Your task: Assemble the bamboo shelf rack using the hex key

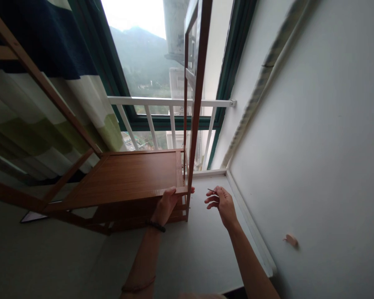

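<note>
While the left hand (pixel 166 203) clamps the shelf (pixel 143 172) near its front right corner, thumb up on the edge, fingertips peek out beyond the post (pixel 196 110)! And over on the right, the right hand (pixel 223 204) has a thin dark pin (pixel 212 190) pinched between thumb and forefinger, the other fingers loosely curled. That pin (a slim little thing, its exact kind too small to tell) hangs in the air just right of the post, pointing towards it, clear of the wood. Behind the shelf runs the white railing (pixel 149 101), curtain (pixel 90 106) to the left, pale wall (pixel 330 124) to the right, with a small peg (pixel 291 240) on it.
</note>
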Motion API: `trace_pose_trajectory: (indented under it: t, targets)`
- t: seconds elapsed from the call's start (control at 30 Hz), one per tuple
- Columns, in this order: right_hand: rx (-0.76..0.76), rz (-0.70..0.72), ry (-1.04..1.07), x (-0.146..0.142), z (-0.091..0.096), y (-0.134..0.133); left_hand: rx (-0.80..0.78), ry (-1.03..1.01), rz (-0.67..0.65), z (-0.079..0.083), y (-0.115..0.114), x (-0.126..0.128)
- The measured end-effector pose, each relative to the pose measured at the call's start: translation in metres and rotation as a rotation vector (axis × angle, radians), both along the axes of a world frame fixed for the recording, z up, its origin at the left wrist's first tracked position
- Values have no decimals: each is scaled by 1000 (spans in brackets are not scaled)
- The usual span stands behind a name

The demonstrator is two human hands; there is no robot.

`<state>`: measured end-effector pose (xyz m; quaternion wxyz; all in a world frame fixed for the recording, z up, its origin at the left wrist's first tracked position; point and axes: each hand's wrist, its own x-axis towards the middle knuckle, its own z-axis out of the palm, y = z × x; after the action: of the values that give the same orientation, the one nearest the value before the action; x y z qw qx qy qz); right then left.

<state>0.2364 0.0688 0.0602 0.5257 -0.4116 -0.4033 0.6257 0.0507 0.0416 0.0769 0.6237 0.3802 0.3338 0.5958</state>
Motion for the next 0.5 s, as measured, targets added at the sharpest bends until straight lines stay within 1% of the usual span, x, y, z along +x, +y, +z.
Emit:
trace_pose_trajectory:
  t: [0.1, 0.23, 0.5]
  targets:
    - [-70, 69, -22, -3, -17, -1, -20, -44, 17, 1, -1, 2]
    - [-108, 102, -74, -8, -37, 3, -64, -95, 46, 4, -2, 7]
    - [-183, 139, -161, -5, -68, 7, -168, -153, 206, 8, -6, 11]
